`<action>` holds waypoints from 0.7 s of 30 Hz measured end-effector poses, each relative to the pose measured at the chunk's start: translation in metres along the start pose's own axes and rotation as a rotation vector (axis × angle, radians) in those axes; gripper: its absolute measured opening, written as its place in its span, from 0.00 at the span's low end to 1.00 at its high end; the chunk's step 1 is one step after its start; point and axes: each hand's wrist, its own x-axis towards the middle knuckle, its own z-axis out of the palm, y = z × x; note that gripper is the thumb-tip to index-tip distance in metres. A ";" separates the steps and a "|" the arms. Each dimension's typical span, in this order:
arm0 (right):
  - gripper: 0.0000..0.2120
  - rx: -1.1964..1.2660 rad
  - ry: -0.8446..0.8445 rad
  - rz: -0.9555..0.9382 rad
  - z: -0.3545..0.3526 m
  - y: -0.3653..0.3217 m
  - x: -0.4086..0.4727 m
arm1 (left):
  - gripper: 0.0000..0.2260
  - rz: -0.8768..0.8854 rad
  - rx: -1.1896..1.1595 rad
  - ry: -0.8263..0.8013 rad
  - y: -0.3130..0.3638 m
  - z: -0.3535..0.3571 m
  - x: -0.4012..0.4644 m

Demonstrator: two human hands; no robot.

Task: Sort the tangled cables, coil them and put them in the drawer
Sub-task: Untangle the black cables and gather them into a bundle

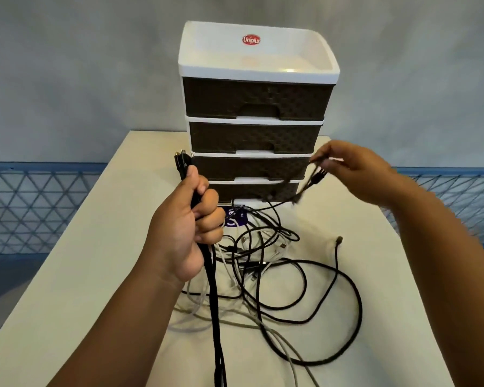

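A tangle of black and white cables lies on the cream table in front of a white drawer unit with several dark brown drawers, all closed. My left hand is fisted around a bunch of black cables; their plugs stick up above my thumb and the strands hang down toward me. My right hand is raised to the right of the drawers and pinches the plug end of a thin black cable, which trails down into the tangle. That hand is blurred.
A loose thick black cable loops over the table's right half, its plug end lying free. A purple label lies at the foot of the drawer unit. Blue lattice railing runs behind the table on both sides, before a grey wall.
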 end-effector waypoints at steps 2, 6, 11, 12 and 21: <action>0.06 0.190 0.030 -0.036 -0.009 -0.027 0.002 | 0.15 0.001 0.010 0.017 0.000 0.001 0.000; 0.06 0.681 0.191 0.076 0.000 -0.075 -0.005 | 0.10 0.037 0.080 0.061 -0.001 0.004 -0.002; 0.06 1.111 0.088 0.208 0.055 -0.123 -0.040 | 0.16 0.077 0.194 0.098 -0.004 0.015 -0.008; 0.06 1.043 0.070 0.182 0.069 -0.130 -0.049 | 0.19 0.071 0.212 0.107 -0.004 0.017 -0.009; 0.01 0.371 0.103 -0.218 0.126 -0.137 -0.083 | 0.08 0.085 0.288 0.158 -0.004 0.016 -0.011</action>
